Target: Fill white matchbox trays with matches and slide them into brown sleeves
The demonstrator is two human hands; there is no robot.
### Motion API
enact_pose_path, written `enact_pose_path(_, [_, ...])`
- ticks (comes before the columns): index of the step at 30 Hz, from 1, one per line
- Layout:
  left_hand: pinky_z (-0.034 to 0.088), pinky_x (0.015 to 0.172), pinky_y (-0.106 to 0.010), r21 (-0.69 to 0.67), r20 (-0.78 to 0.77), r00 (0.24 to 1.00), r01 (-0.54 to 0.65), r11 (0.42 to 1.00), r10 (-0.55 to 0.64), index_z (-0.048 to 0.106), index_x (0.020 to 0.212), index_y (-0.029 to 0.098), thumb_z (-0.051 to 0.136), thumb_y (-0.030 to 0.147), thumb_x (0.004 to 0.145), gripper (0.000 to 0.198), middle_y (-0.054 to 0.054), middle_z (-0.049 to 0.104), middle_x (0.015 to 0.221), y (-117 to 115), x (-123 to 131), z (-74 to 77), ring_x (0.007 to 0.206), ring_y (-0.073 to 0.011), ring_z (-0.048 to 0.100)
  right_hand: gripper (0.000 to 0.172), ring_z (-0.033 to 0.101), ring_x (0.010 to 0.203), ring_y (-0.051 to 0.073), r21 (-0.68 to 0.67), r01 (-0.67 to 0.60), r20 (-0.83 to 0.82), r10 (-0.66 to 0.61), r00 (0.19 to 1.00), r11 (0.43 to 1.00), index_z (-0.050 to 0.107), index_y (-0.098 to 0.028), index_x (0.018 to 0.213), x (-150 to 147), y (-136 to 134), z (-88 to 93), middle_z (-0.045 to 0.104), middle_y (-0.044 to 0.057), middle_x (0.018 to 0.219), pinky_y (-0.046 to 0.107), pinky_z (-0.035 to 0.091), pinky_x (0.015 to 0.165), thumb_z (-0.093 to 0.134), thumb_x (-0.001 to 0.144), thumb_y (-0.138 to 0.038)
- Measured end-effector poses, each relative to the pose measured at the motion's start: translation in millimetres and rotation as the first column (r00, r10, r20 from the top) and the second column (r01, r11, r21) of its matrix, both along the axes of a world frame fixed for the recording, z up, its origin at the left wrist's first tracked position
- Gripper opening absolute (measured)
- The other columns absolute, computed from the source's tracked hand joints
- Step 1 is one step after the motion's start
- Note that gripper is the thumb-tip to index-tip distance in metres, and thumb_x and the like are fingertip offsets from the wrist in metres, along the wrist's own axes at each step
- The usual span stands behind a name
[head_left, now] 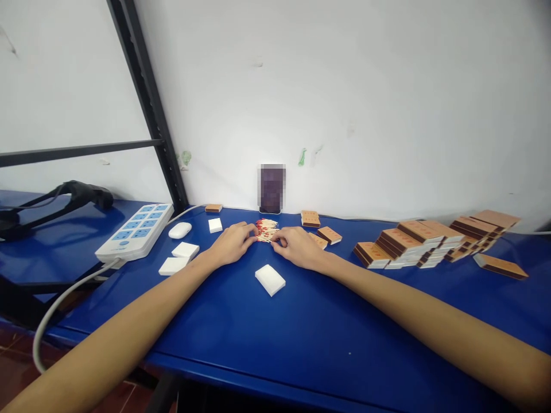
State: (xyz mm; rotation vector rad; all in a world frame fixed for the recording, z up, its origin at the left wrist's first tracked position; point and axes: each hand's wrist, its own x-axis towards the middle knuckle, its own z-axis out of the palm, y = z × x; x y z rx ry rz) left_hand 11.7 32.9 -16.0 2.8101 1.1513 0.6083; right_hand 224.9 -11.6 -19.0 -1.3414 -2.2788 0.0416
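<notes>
A pile of red-tipped matches (267, 229) lies on the blue table between my two hands. From the left, my left hand (232, 244) pinches at the matches' edge, thumb and fingers closed beside red heads. My right hand (297, 246) has its fingertips drawn together on the matches at the pile's right side. Nearer to me, a white matchbox tray (270, 279) rests alone, tilted in angle to the table edge. Beyond my right hand lie a few brown-topped matchboxes (329, 234), one partly hidden by the hand.
Stacked matchboxes (404, 244) stand at the right, with a single matchbox (500, 267) beside them. White trays (174, 265), a white oval case (179, 230) and a power strip (135, 232) lie at the left. A phone (271, 189) leans on the wall. A black metal post (150, 103) rises behind.
</notes>
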Motion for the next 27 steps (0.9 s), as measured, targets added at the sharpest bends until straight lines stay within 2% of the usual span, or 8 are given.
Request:
enact_pose_path(8, [0.043, 0.074, -0.032, -0.032, -0.013, 1.0, 0.011, 0.999, -0.012, 0.059, 0.107, 0.02, 0.044, 0.029, 0.095, 0.021, -0.004, 0.056, 0.088, -3, 0, 2.2, 0.082, -0.0192, 0.056, 0.015, 0.044, 0.057, 0.01, -0.02, -0.016, -0.029, 0.016, 0.999, 1.0, 0.063, -0.017, 0.072, -4, 3, -0.7, 0.055, -0.001, 0.065, 0.024, 0.03, 0.058, 0.054, 0.083, -0.015])
enact_pose_path(16, [0.045, 0.074, -0.031, 0.046, -0.079, 0.994, 0.075, 0.996, -0.072, 0.054, 0.12, 0.024, 0.04, 0.027, 0.096, 0.028, -0.005, 0.052, 0.097, -6, -1, 2.0, 0.083, -0.0182, 0.056, 0.017, 0.04, 0.057, 0.01, -0.003, -0.11, -0.043, 0.11, 0.993, 0.994, 0.056, -0.018, 0.069, -3, 3, -1.7, 0.052, -0.002, 0.065, 0.024, 0.028, 0.057, 0.052, 0.084, -0.012])
enact_pose_path(20, [0.045, 0.073, -0.03, 0.082, -0.115, 0.99, 0.097, 0.992, -0.087, 0.061, 0.104, 0.021, 0.04, 0.026, 0.095, 0.024, -0.006, 0.051, 0.101, -10, -1, 4.5, 0.081, -0.0166, 0.056, 0.014, 0.043, 0.059, 0.01, 0.029, -0.138, -0.011, 0.138, 0.99, 0.99, 0.056, -0.017, 0.074, -1, 3, -3.2, 0.054, -0.002, 0.068, 0.024, 0.029, 0.058, 0.052, 0.086, -0.013])
enact_pose_path(24, [0.044, 0.068, -0.029, 0.112, -0.164, 0.984, 0.088, 0.99, -0.069, 0.061, 0.109, 0.023, 0.04, 0.024, 0.094, 0.025, -0.006, 0.049, 0.108, -13, 1, 6.6, 0.071, -0.0132, 0.053, 0.01, 0.049, 0.068, 0.014, 0.117, -0.152, 0.097, 0.141, 0.985, 0.981, 0.058, -0.017, 0.084, 1, -1, -4.2, 0.059, 0.003, 0.078, 0.026, 0.032, 0.062, 0.05, 0.089, -0.017])
enact_pose_path(27, [0.043, 0.067, -0.029, 0.119, -0.186, 0.98, 0.088, 0.989, -0.064, 0.061, 0.109, 0.023, 0.037, 0.027, 0.096, 0.027, -0.006, 0.048, 0.108, -14, 1, 6.9, 0.069, -0.0123, 0.051, 0.009, 0.052, 0.071, 0.015, 0.148, -0.136, 0.067, 0.127, 0.99, 0.98, 0.058, -0.017, 0.085, 3, -6, -5.1, 0.061, 0.005, 0.082, 0.027, 0.036, 0.064, 0.049, 0.089, -0.016])
